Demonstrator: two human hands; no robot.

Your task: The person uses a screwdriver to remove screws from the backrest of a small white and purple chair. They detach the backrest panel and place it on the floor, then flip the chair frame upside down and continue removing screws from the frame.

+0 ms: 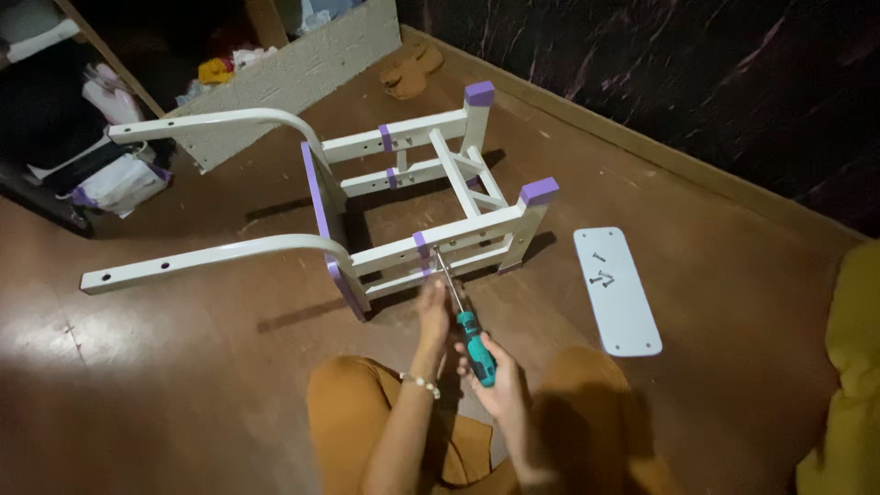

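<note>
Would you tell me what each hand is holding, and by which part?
The right hand grips a screwdriver by its teal handle. The left hand rests at the white chair frame near the tip; its grip cannot be told.

Brown floor (pixel 183 385), glossy. White oval-ended panel (pixel 617 291) lies flat toward the right wall side, loose screws (pixel 600 275) resting on it. Pair of tan slippers (pixel 410 71) near the dark marbled wall (pixel 687 64). Textured white board (pixel 293 78) leans at far edge. Yellow cloth (pixel 848 367) at right edge.

White chair frame (pixel 403 197) with purple trim lies overturned on the floor; teal-handled screwdriver (pixel 467 332) angled, tip against its rail.
</note>
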